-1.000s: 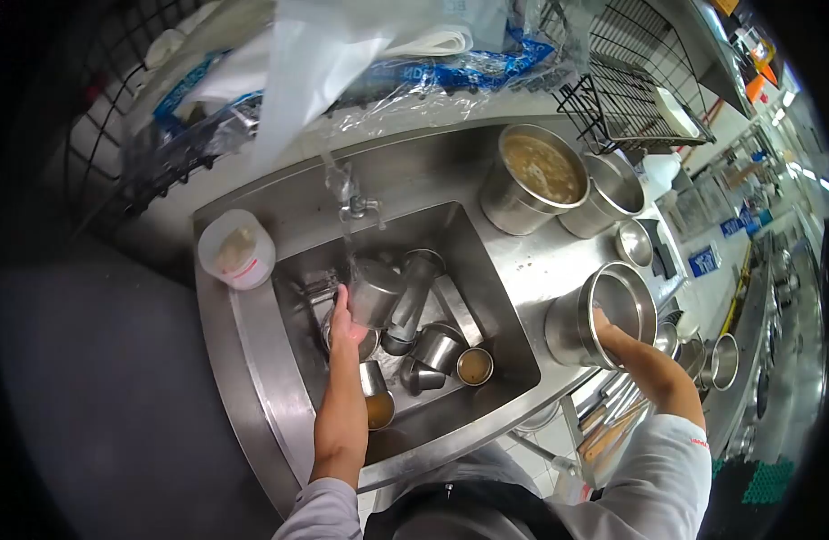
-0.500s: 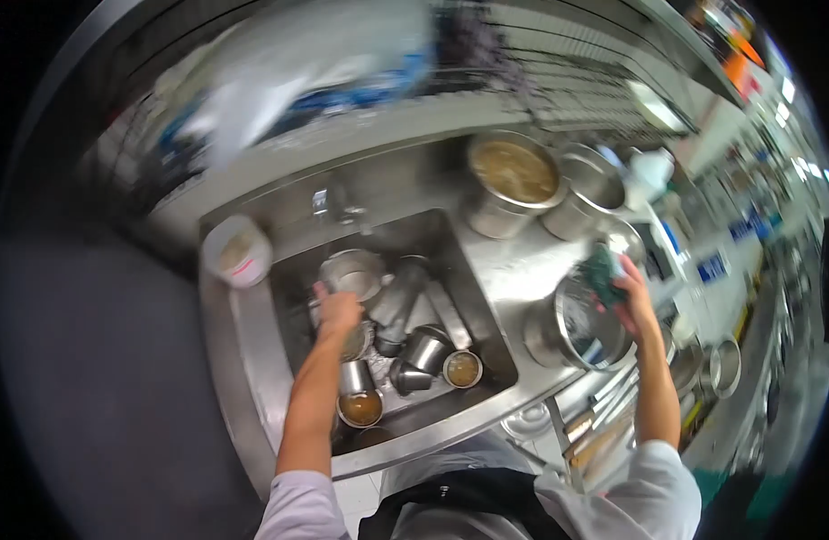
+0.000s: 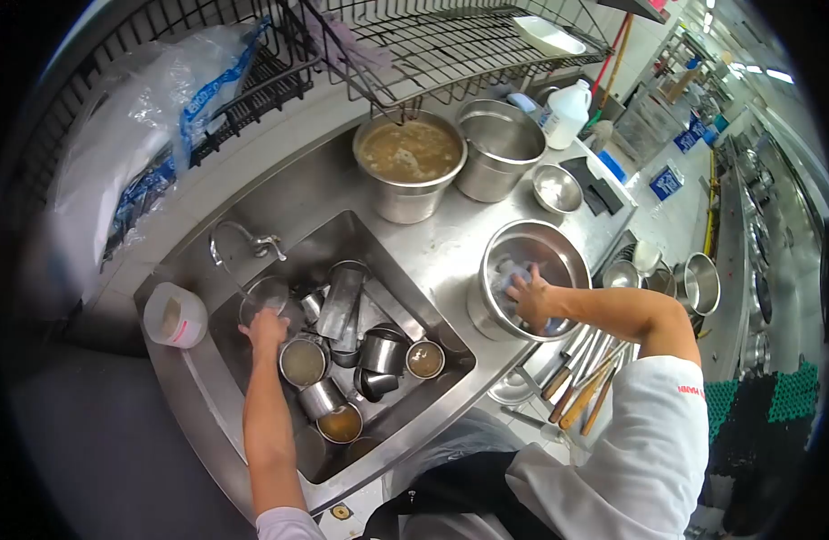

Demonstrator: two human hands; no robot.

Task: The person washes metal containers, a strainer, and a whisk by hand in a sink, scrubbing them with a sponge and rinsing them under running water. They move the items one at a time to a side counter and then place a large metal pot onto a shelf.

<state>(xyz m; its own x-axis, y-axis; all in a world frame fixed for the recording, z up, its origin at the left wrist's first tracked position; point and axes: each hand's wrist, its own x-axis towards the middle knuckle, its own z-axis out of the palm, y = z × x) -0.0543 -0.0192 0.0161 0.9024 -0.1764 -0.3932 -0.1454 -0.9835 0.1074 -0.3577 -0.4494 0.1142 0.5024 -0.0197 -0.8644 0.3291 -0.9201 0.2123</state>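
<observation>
My left hand [image 3: 266, 329] reaches into the sink [image 3: 392, 286], its fingers closed on the rim of a round metal bowl [image 3: 267, 295] below the faucet [image 3: 269, 245]. Beside that hand stands a steel container of cloudy liquid [image 3: 303, 362]. Another container, tilted, holds brownish liquid [image 3: 340, 423]. Inside a large steel pot [image 3: 484, 301] on the counter is my right hand [image 3: 531, 295], fingers bent against a pale bluish thing [image 3: 513, 275] whose kind I cannot make out. Part of those fingers is hidden.
A deep pot of murky brown liquid [image 3: 411, 155] and a second steel pot [image 3: 502, 135] stand at the back. Near them are a small bowl [image 3: 557, 189] and a white jug [image 3: 567, 112]. A plastic tub [image 3: 175, 317] sits on the sink's left edge. Long-handled utensils [image 3: 584, 387] lie below.
My right hand has gone from above the large pot's rim down into it; the dark green scrubber it held no longer shows. My left hand stays at the bowl. The camera view has turned.
</observation>
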